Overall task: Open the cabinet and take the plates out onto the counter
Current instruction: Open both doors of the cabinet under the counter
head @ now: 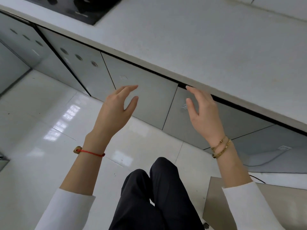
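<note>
Task at the very start, judging by the layout; nothing opened, nothing moved. Landmark: counter (207, 47), with its front edge running diagonally across the view. Nearest the camera: dark trousers (149, 196) and white sleeves (69, 211), standing on glossy white floor tiles (49, 130) in front of the counter; a beige panel (259, 205) low on the right, purpose unclear. Next out: left hand (114, 110), red cord bracelet (90, 152) at the wrist, fingers spread loosely, holding nothing, raised in front of the left cabinet door (146, 97) below the counter edge; contact with the door not evident. Right hand (204, 112), gold bracelets (221, 147) at the wrist, fingers straight and relaxed, empty, index tip up at the dark gap just under the counter edge above the right cabinet door (182, 130); touching or only near, cannot tell. Both doors below the counter flush and shut, seam between them closed. Plates not visible anywhere; presumably behind these doors, unconfirmed. Further left under the counter: panels with round holes (78, 57). On top of the counter, far left: corner of a black cooktop (86, 14); counter surface by the hands carries no plates. Remaining, as judged: find the door edge at the gap, pull open, locate plates, lift out, set on the counter. All steps still to do.
</note>
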